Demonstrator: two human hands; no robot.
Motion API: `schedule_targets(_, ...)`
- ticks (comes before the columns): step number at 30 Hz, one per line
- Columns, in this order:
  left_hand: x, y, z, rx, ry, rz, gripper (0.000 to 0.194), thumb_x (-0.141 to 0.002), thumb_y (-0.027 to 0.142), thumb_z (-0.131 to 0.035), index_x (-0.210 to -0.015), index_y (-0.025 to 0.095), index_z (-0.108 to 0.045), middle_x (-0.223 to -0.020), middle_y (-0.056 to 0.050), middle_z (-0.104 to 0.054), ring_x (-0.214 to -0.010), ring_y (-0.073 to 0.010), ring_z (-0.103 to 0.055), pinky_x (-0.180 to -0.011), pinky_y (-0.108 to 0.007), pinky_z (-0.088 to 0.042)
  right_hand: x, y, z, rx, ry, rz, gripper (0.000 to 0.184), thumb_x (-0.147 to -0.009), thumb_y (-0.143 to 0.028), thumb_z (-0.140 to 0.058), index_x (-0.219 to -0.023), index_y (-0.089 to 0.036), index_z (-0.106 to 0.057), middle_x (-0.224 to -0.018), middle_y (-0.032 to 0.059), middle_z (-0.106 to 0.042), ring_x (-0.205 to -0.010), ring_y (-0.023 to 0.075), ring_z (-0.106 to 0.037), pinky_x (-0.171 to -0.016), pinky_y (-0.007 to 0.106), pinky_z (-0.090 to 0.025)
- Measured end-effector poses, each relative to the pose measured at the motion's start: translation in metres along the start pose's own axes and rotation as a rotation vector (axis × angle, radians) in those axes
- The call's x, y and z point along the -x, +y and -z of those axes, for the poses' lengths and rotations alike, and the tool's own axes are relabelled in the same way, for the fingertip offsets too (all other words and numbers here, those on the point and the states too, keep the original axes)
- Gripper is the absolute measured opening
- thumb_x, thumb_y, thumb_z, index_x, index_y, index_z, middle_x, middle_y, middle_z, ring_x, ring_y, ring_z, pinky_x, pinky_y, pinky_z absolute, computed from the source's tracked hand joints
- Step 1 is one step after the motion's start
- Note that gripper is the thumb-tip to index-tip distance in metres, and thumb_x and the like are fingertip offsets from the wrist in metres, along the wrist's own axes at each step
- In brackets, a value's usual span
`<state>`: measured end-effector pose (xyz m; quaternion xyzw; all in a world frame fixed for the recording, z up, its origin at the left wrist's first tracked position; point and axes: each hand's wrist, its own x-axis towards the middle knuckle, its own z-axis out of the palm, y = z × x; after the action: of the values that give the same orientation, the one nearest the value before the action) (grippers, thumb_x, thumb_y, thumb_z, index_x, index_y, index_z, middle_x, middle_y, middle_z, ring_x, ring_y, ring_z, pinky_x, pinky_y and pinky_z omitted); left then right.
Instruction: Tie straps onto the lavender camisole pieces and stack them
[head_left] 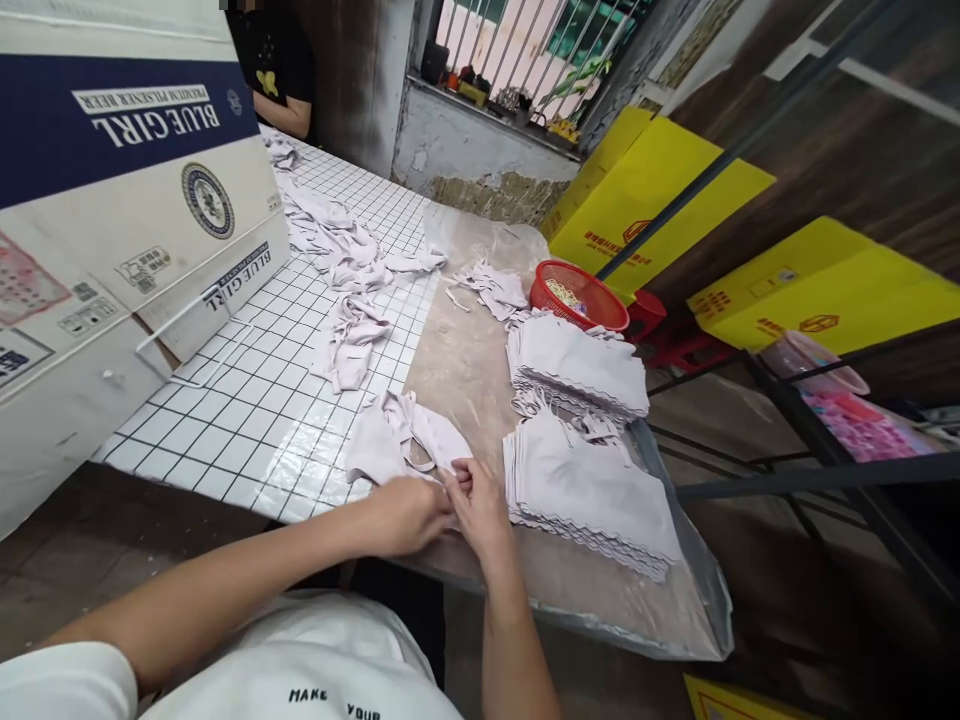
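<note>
A pale lilac bra top (379, 445) with thin straps lies on the near edge of the table. My left hand (409, 515) is closed at its lower edge, with the fingertips partly hidden. My right hand (480, 500) pinches the right end of the same bra top, close beside my left hand. Just right of my right hand is a neat stack of folded lilac bra tops (589, 490) with scalloped edges. Another such stack (577, 360) sits behind it.
A crumpled bra top (356, 340) and a loose heap (330, 235) lie on the checked table (225, 430). A large beer carton (142, 190) stands left. A red basket (600, 305) is at the back right, near yellow boxes (652, 200). Another person (274, 75) is at the far end.
</note>
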<state>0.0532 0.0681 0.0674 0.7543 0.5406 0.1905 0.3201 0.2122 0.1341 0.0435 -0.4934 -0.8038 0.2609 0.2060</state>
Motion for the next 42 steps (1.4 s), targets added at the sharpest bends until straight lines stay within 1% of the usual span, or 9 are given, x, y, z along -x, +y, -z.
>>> schedule_targets(4,-0.006,-0.047,0.054,-0.143,0.357,0.589,0.031,-0.096,0.035,-0.043,-0.096,0.014,-0.065,-0.098,-0.015,-0.069,-0.08,-0.0258,-0.067,-0.067,-0.032,-0.048,0.003,-0.001,-0.018,0.173,0.037,0.014,0.028,-0.084,-0.043,-0.066,-0.097,-0.018,-0.064,-0.091,0.0082,-0.065,-0.081,0.0216,-0.062,-0.074,0.033,-0.049)
schedule_targets(7,-0.012,-0.077,0.076,-0.149,0.381,0.809,0.035,-0.088,0.045,-0.058,-0.099,0.012,-0.064,-0.099,-0.018,-0.068,-0.086,-0.0309,-0.066,-0.066,-0.033,-0.045,-0.002,0.0,-0.022,0.278,0.038,0.023,0.016,-0.084,-0.031,-0.065,-0.094,-0.019,-0.064,-0.089,0.0076,-0.065,-0.082,0.022,-0.062,-0.072,0.03,-0.046)
schedule_targets(12,-0.013,-0.087,0.071,0.067,0.354,0.633,0.01,-0.08,0.026,-0.06,-0.079,0.016,-0.063,-0.072,-0.004,-0.064,-0.07,-0.0194,-0.06,-0.06,-0.026,-0.04,-0.008,0.004,-0.013,0.162,0.046,-0.008,0.013,-0.087,-0.029,-0.055,-0.083,-0.021,-0.064,-0.071,0.0031,-0.063,-0.068,0.0187,-0.059,-0.061,0.026,-0.038)
schedule_targets(17,0.009,-0.087,0.069,0.157,0.528,0.13,0.02,-0.078,0.021,-0.049,-0.079,0.018,-0.069,-0.074,-0.001,-0.059,-0.067,-0.0141,-0.054,-0.063,-0.025,-0.041,-0.008,0.017,0.01,0.042,0.214,-0.111,0.024,-0.085,-0.038,-0.05,-0.084,-0.019,-0.065,-0.06,-0.0002,-0.056,-0.056,0.0169,-0.051,-0.057,0.026,-0.036)
schedule_targets(26,0.041,-0.062,0.122,0.492,0.671,0.248,0.024,-0.071,0.036,-0.057,-0.08,0.018,-0.072,-0.084,-0.006,-0.069,-0.076,-0.0183,-0.059,-0.063,-0.026,-0.045,-0.003,0.016,0.073,-0.018,0.353,-0.157,0.019,-0.074,-0.029,-0.051,-0.081,-0.019,-0.065,-0.056,-0.0053,-0.043,-0.054,0.0151,-0.046,-0.059,0.026,-0.037)
schedule_targets(29,0.052,-0.042,0.153,0.492,0.565,0.181,0.03,-0.074,0.045,-0.062,-0.085,0.02,-0.073,-0.086,-0.006,-0.071,-0.075,-0.0194,-0.061,-0.061,-0.026,-0.046,-0.002,-0.003,0.1,-0.029,0.383,-0.089,0.02,-0.072,-0.026,-0.051,-0.083,-0.019,-0.066,-0.06,-0.0044,-0.044,-0.056,0.0145,-0.046,-0.06,0.025,-0.038)
schedule_targets(33,0.058,-0.044,0.166,0.221,0.115,0.209,0.031,-0.077,0.05,-0.063,-0.082,0.022,-0.074,-0.071,-0.005,-0.068,-0.06,-0.0172,-0.057,-0.051,-0.024,-0.038,-0.005,-0.019,0.106,-0.018,0.304,-0.03,0.023,-0.072,-0.023,-0.048,-0.086,-0.019,-0.067,-0.06,-0.0041,-0.043,-0.057,0.0143,-0.045,-0.058,0.025,-0.036)
schedule_targets(38,0.029,-0.062,0.126,0.029,-0.192,0.212,0.024,-0.078,0.041,-0.062,-0.084,0.022,-0.075,-0.08,-0.004,-0.073,-0.065,-0.0169,-0.062,-0.055,-0.022,-0.04,-0.01,-0.017,0.066,0.055,0.007,-0.101,0.014,-0.07,-0.02,-0.048,-0.072,-0.021,-0.062,-0.053,-0.005,-0.042,-0.053,0.014,-0.043,-0.055,0.025,-0.031)
schedule_targets(42,-0.015,-0.058,0.085,-0.076,-0.115,0.072,0.038,-0.086,0.02,-0.048,-0.114,0.021,-0.073,-0.107,-0.009,-0.073,-0.083,-0.018,-0.067,-0.068,-0.022,-0.045,-0.008,-0.015,0.052,0.095,-0.019,-0.101,0.014,-0.071,-0.019,-0.049,-0.073,-0.021,-0.062,-0.053,-0.0052,-0.043,-0.053,0.0139,-0.043,-0.055,0.025,-0.031)
